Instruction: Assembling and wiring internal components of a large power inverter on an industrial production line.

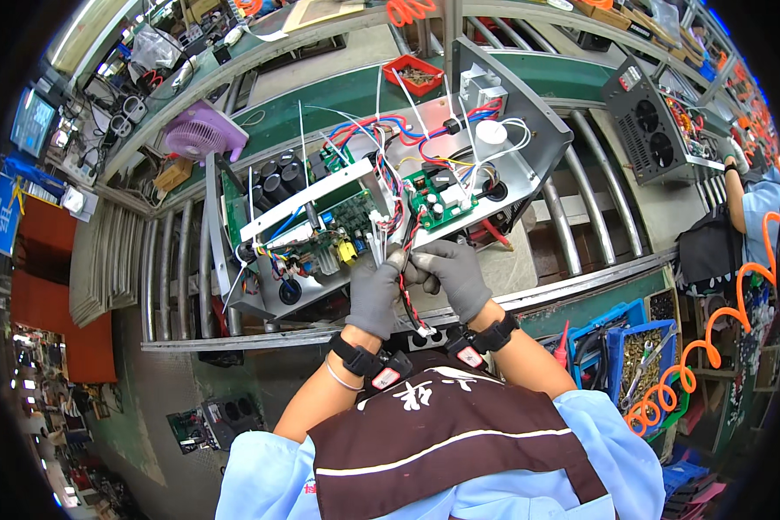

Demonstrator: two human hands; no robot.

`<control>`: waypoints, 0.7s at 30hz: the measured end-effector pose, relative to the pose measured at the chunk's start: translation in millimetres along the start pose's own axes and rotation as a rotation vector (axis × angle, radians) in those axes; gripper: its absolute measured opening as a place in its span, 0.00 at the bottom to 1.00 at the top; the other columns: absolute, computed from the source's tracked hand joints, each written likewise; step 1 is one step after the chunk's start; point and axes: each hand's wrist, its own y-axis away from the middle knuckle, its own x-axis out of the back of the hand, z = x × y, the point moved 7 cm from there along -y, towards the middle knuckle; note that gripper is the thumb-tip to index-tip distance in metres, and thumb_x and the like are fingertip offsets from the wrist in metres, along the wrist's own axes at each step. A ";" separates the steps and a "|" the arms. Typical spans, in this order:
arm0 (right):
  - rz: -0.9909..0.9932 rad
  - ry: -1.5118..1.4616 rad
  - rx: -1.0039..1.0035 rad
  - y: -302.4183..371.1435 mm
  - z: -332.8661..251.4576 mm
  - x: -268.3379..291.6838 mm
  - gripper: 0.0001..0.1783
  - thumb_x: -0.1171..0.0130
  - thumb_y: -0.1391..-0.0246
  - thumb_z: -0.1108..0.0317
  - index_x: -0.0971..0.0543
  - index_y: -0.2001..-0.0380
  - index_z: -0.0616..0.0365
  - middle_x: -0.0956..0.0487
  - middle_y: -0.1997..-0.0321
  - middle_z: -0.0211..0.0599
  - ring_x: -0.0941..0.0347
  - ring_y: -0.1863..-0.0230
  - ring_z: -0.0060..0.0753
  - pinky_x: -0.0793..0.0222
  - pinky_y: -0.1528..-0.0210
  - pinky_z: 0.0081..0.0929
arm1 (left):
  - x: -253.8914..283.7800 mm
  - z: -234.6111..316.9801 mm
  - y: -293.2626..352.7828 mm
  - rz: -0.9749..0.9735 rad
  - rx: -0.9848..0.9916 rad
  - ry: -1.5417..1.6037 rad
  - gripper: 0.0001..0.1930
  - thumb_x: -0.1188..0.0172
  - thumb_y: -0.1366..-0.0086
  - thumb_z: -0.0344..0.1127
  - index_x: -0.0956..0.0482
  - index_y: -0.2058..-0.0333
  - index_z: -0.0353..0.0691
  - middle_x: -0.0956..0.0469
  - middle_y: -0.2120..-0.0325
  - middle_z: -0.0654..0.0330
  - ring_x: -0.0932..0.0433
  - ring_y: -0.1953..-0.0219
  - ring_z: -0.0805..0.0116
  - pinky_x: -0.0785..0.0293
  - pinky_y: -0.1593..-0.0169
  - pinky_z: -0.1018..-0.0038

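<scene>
In front of me sits an uncovered grey metal chassis packed with circuit boards and coloured wires. At its near edge, my left hand, in a grey glove, is closed on a wire bundle of red and black leads. A white connector hangs at the bundle's lower end. From the other side my right hand, gloved too, pinches at the same bundle; its fingertips are partly hidden. Several white cable ties stand up from the wiring. A green circuit board lies just beyond my hands.
Metal rollers carry the chassis. A red tray of small parts stands behind it, a purple fan at left. Blue bins and a coiled orange hose are at right, where another person's gloved hand works at a second chassis.
</scene>
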 end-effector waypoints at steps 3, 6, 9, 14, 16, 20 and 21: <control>-0.010 -0.084 0.034 4.1 -4.4 5.7 0.12 0.48 0.50 0.70 0.24 0.63 0.66 0.22 0.75 0.38 0.26 0.77 0.26 0.31 0.74 0.19 | 4.2 2.5 -3.9 0.008 -0.089 -0.053 0.06 0.44 0.41 0.30 0.23 0.67 0.35 0.25 0.82 0.63 0.32 0.84 0.79 0.37 0.79 0.81; -0.106 -0.194 0.179 7.2 -18.0 6.8 0.15 0.51 0.49 0.69 0.26 0.59 0.67 0.21 0.70 0.43 0.24 0.73 0.29 0.29 0.71 0.19 | 6.1 6.7 -5.3 0.023 -0.181 -0.124 0.06 0.43 0.41 0.29 0.22 0.67 0.33 0.24 0.79 0.62 0.27 0.79 0.77 0.31 0.73 0.80; -0.296 -0.477 0.078 5.2 -28.6 -5.0 0.16 0.50 0.49 0.67 0.28 0.60 0.68 0.21 0.64 0.48 0.22 0.66 0.35 0.26 0.67 0.23 | 9.3 5.7 -6.6 0.048 -0.229 -0.151 0.07 0.43 0.41 0.30 0.21 0.66 0.33 0.24 0.80 0.62 0.28 0.79 0.77 0.31 0.72 0.81; -0.187 -0.014 0.123 1.3 -35.6 1.1 0.12 0.47 0.49 0.62 0.24 0.70 0.62 0.21 0.75 0.35 0.26 0.77 0.22 0.35 0.76 0.15 | 8.3 9.6 -6.6 -0.005 -0.224 -0.214 0.07 0.44 0.41 0.30 0.21 0.67 0.33 0.25 0.83 0.64 0.28 0.79 0.78 0.33 0.73 0.81; -0.110 0.084 0.106 -2.4 -32.4 6.4 0.11 0.46 0.51 0.62 0.25 0.77 0.59 0.26 0.82 0.28 0.33 0.82 0.17 0.42 0.80 0.14 | 8.0 10.0 -6.6 -0.006 -0.213 -0.243 0.10 0.43 0.40 0.32 0.22 0.64 0.31 0.24 0.82 0.61 0.28 0.80 0.76 0.32 0.74 0.80; -0.106 -0.009 0.123 -2.9 -30.4 6.6 0.08 0.46 0.53 0.65 0.26 0.80 0.57 0.30 0.85 0.26 0.35 0.83 0.16 0.41 0.79 0.15 | 8.5 8.9 -6.8 0.000 -0.218 -0.232 0.09 0.43 0.40 0.32 0.22 0.65 0.32 0.24 0.82 0.61 0.28 0.81 0.76 0.33 0.75 0.80; -0.105 -0.011 0.132 -2.7 -30.2 7.4 0.07 0.46 0.54 0.66 0.26 0.80 0.57 0.30 0.85 0.26 0.35 0.84 0.17 0.41 0.79 0.16 | 9.3 8.4 -7.0 0.005 -0.202 -0.224 0.09 0.43 0.40 0.32 0.22 0.66 0.32 0.24 0.82 0.61 0.28 0.81 0.76 0.33 0.75 0.80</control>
